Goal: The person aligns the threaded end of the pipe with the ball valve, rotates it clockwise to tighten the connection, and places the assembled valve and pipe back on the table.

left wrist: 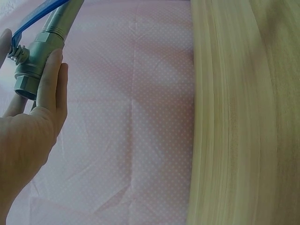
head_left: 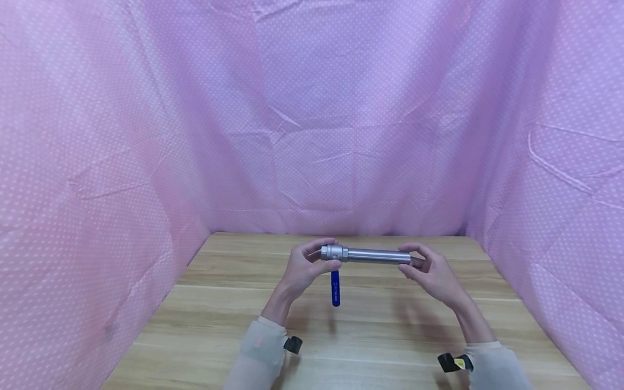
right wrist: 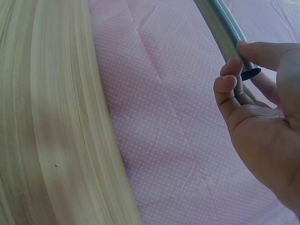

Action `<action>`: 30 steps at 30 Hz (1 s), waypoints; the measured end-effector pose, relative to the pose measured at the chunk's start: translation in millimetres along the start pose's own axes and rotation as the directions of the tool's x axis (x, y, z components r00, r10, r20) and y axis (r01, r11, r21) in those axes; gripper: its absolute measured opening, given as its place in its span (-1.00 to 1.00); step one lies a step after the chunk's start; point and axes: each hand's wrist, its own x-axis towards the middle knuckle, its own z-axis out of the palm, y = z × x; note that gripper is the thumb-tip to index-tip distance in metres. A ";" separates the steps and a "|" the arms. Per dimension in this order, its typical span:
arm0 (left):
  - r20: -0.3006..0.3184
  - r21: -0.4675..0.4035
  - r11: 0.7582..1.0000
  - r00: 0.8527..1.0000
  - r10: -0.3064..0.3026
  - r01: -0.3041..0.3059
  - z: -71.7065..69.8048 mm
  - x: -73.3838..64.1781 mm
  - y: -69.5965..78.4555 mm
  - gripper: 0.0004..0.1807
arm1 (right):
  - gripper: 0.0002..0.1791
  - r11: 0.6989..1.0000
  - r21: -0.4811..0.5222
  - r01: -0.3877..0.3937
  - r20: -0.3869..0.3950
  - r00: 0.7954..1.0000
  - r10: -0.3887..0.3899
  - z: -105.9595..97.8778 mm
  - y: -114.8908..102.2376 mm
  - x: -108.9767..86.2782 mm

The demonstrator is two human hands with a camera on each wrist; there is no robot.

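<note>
Overall, observe one pink cloth (head_left: 312,108) with pale dots, hung in creased folds along the left, far and right sides of the work area. Below, locate one wooden tabletop (head_left: 195,325), light in colour, bordered by the cloth on those three sides and darkened by soft shadows beneath both arms. Count two pale sleeves, left (head_left: 258,352) and right (head_left: 497,368), at the near side. Count two hands, both raised above the tabletop. See left hand (head_left: 302,268) grasping the valve (head_left: 335,253) between thumb and fingers, with part of the body hidden behind these. See right hand (head_left: 436,279) pinching the far end of the pipe (head_left: 377,255), just beside the dark open mouth. Note one pipe and one valve, both metallic, set end to end and held crosswise between the hands; depth of engagement not discernible. Note one blue lever handle (head_left: 335,288), attached to the valve, bearing pale lettering too small to read. Count two black wrist pieces, left (head_left: 293,345) and right (head_left: 448,363), the latter with one yellow patch (head_left: 460,364)
</note>
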 end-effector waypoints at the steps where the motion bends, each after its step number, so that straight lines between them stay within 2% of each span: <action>1: -0.001 0.001 1.000 1.000 -0.001 0.001 -0.1 0.0 0.0 -0.33 | -0.57 1.000 0.002 0.002 0.001 1.000 -0.002 0.1 -0.4 -0.1; 14: 0.003 0.000 1.000 1.000 -0.002 0.002 -0.5 1.9 -0.9 -0.31 | -0.63 0.999 -0.042 -0.032 -0.007 0.999 0.032 0.5 -0.9 0.8; 24: 0.005 -0.009 1.000 1.000 -0.008 0.008 -1.2 2.6 0.0 -0.36 | -0.70 0.999 -0.047 -0.012 -0.015 1.000 0.012 1.4 0.3 1.7; 30: 0.010 -0.011 1.000 1.000 -0.011 0.011 -1.9 2.8 -0.6 -0.34 | -0.77 0.996 -0.086 0.010 -0.039 0.999 -0.013 1.6 2.0 2.4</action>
